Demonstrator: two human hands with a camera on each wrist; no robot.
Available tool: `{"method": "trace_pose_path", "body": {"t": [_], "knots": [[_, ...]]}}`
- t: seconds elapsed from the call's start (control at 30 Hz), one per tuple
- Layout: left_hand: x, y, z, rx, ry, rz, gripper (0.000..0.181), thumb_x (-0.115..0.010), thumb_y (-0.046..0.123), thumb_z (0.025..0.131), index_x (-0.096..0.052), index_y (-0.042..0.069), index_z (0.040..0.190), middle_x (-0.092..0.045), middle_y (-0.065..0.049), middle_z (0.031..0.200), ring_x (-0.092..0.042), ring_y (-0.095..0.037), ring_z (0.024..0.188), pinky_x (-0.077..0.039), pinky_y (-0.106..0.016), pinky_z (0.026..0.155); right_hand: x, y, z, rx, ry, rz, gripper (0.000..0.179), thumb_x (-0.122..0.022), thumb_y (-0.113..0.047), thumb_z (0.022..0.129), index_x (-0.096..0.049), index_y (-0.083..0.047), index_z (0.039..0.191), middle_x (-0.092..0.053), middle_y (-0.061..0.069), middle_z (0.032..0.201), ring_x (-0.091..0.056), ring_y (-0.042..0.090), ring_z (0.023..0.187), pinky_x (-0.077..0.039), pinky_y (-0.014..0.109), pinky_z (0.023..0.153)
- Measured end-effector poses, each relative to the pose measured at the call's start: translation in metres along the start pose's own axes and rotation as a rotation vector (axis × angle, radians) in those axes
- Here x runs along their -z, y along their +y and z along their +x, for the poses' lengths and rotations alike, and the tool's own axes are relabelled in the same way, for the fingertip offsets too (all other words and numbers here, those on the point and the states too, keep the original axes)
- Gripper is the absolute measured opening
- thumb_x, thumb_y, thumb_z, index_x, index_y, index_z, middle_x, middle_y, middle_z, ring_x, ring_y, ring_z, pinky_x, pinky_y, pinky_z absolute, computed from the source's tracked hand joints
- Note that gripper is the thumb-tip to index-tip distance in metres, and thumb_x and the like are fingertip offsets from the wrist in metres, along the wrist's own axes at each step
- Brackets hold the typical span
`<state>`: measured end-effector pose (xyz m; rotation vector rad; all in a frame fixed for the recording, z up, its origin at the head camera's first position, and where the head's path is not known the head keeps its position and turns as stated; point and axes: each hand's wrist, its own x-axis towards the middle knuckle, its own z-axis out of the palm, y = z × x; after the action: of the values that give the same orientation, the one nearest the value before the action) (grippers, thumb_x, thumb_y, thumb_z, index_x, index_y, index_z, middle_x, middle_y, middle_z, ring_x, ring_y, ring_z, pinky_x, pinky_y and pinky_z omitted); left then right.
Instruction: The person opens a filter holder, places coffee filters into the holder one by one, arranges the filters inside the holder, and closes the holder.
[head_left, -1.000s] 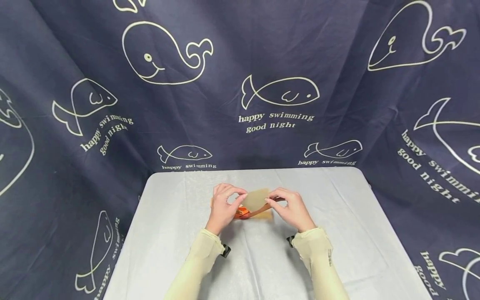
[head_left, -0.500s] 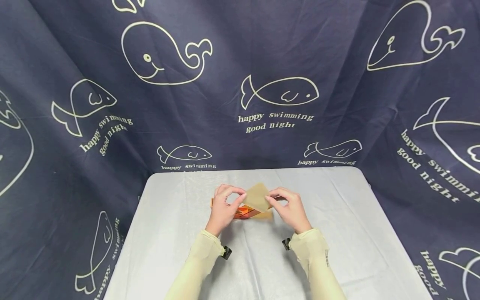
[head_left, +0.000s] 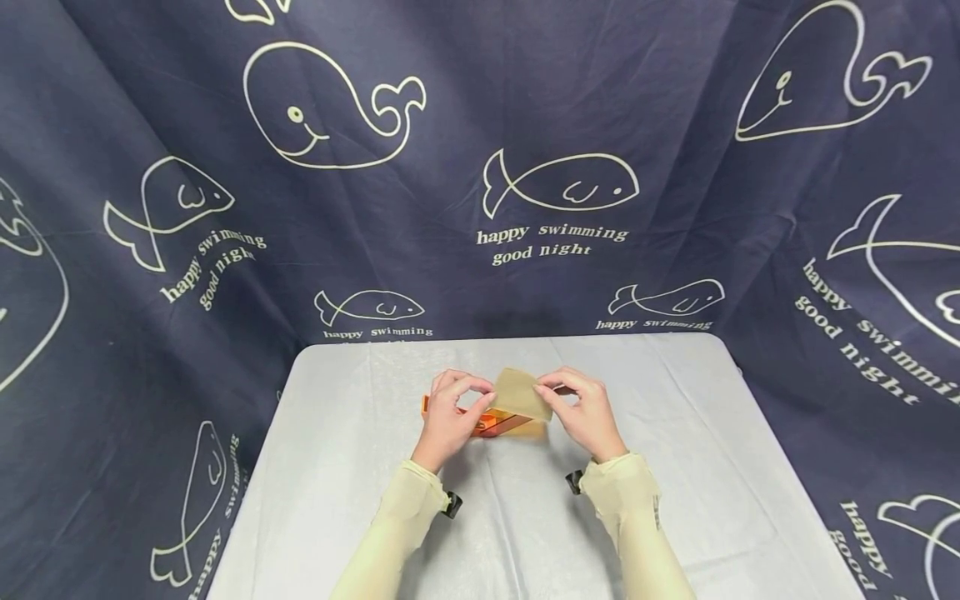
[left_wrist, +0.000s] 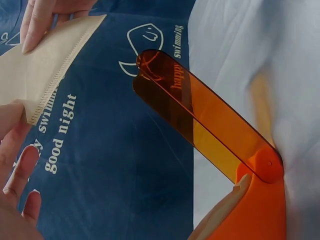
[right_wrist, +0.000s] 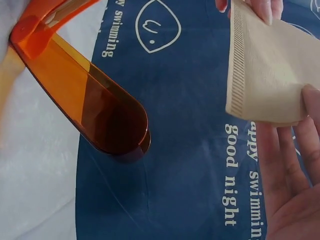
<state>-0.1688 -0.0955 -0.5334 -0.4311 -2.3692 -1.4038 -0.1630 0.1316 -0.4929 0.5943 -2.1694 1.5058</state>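
Observation:
A tan paper coffee filter (head_left: pixel 521 393) with a crimped edge is held up between both hands above the table. In the head view, my left hand (head_left: pixel 450 421) pinches its left side between thumb and fingertips. On the other side, my right hand (head_left: pixel 591 417) pinches the right side the same way. Below and nearer to me is an orange case (left_wrist: pixel 257 212) with a see-through amber lid (left_wrist: pixel 200 112), swung out on its hinge. Tan paper edges (left_wrist: pixel 220 212) show inside the case. In the right wrist view, the lid (right_wrist: pixel 95 100) reaches toward the filter without meeting it.
The case sits on a table with a pale cloth (head_left: pixel 360 517). An amber patch of light (left_wrist: pixel 262 100) falls on the cloth beside the lid. Dark blue curtains (head_left: pixel 450 100) with fish drawings stand behind and at both sides.
The coffee filter has been turned in the fingers, from square-on to corner-up and now slanting down to the right. My right hand shifted slightly; my left hand stayed nearly still.

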Motion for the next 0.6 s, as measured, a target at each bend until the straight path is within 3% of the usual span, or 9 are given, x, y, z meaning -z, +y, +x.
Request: {"method": "trace_pose_path", "body": {"t": [0.17, 0.33, 0.47, 0.6], "knots": [[0.005, -0.006, 0.001, -0.015, -0.008, -0.019, 0.015, -0.080, 0.024, 0.091, -0.077, 0.023, 0.106, -0.072, 0.009, 0.103, -0.056, -0.016, 0.110, -0.044, -0.037, 0.094, 0.001, -0.002, 0.003, 0.036, 0.002, -0.020, 0.014, -0.078, 0.013, 0.081, -0.076, 0.001, 0.089, -0.074, 0.012, 0.083, -0.069, 0.013, 0.078, -0.060, 0.032, 0.071], [0.017, -0.018, 0.001, -0.002, 0.011, -0.057, 0.032, -0.074, 0.013, 0.090, -0.072, 0.017, 0.123, -0.073, 0.005, 0.117, -0.056, -0.020, 0.117, -0.037, -0.047, 0.106, 0.000, 0.008, 0.004, 0.025, 0.002, -0.020, 0.014, -0.078, 0.013, 0.081, -0.076, 0.001, 0.089, -0.074, 0.012, 0.083, -0.069, 0.012, 0.078, -0.059, 0.026, 0.074], [0.027, -0.038, -0.002, 0.052, 0.031, -0.068, 0.060, -0.064, -0.001, 0.078, -0.064, 0.018, 0.135, -0.068, 0.002, 0.128, -0.053, -0.022, 0.124, -0.036, -0.050, 0.108, -0.003, 0.025, 0.002, 0.016, -0.004, -0.041, 0.016, -0.079, 0.012, 0.081, -0.077, -0.001, 0.090, -0.075, 0.011, 0.084, -0.069, 0.013, 0.079, -0.060, 0.029, 0.075], [0.033, -0.060, -0.004, 0.135, -0.001, -0.071, 0.082, -0.060, -0.010, 0.067, -0.056, 0.019, 0.144, -0.061, -0.002, 0.138, -0.050, -0.025, 0.130, -0.038, -0.053, 0.110, -0.005, 0.033, 0.001, 0.018, -0.022, -0.062, 0.018, -0.081, 0.007, 0.082, -0.079, -0.007, 0.093, -0.076, 0.006, 0.088, -0.070, 0.016, 0.081, -0.060, 0.033, 0.076]]}}
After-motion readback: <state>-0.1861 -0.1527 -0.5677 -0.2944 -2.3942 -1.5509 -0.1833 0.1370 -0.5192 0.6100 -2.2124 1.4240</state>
